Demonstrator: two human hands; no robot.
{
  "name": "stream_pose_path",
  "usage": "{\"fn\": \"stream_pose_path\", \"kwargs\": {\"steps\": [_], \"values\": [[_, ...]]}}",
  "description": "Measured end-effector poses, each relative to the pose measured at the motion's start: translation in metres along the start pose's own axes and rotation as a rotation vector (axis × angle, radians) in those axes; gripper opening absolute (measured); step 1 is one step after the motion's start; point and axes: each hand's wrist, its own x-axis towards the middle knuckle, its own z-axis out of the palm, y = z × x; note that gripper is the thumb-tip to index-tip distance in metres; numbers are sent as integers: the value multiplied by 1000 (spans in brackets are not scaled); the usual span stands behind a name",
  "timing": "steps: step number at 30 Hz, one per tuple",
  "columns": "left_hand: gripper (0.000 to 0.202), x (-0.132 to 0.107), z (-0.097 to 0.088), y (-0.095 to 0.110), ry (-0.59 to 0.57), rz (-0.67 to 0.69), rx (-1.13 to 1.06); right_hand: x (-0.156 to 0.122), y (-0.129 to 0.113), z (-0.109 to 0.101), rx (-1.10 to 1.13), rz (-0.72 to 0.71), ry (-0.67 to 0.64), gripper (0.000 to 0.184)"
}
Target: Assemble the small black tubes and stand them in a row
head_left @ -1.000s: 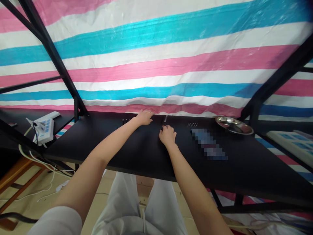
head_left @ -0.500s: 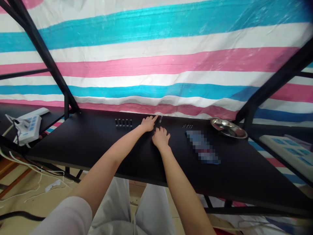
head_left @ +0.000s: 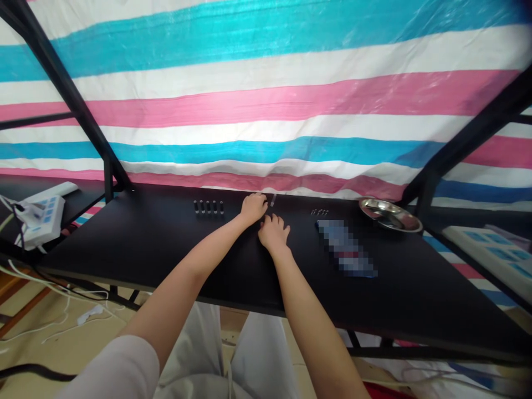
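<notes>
My left hand (head_left: pixel 254 208) rests toward the back of the black table (head_left: pixel 137 233), its fingers curled down. Whatever they may close on is hidden. Just right of it lies a small, thin, clear or whitish strip-like piece (head_left: pixel 273 200), too small to identify. My right hand (head_left: pixel 274 231) is just in front, palm down on the table with fingers spread, and nothing shows in it. To the left of my left hand, several small dark cylinders with light tips (head_left: pixel 208 207) stand in a row. Several tiny metallic pieces (head_left: pixel 320 212) lie to the right of my right hand.
A blurred-out flat bluish object (head_left: pixel 347 248) lies right of my hands. Behind it a shiny round metal dish (head_left: pixel 390 215) sits near the right end. Power strips (head_left: pixel 44 221) are on the left side surface. Black frame posts and a striped sheet (head_left: pixel 266 100) bound the back.
My left hand has drawn in its outstretched index finger, and the fingers are now curled. The right hand stays nearly where it was. The view has shifted slightly.
</notes>
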Motion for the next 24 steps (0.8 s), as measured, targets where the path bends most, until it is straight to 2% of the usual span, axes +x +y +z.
{"fn": "stream_pose_path", "kwargs": {"steps": [5,10,13,19,24], "values": [[13,-36,-20,-3,140,-108,-311,10,4,11,-3,56,10,53],[8,-82,-45,-5,252,-175,-540,29,5,18,-12,96,-49,59],[8,-99,-50,-12,292,-245,-639,43,6,20,-27,91,-72,62],[8,-104,-37,-25,288,-358,-851,59,9,21,-4,59,-56,66],[7,-102,-34,-24,280,-389,-921,52,9,24,45,-6,11,64]]}}
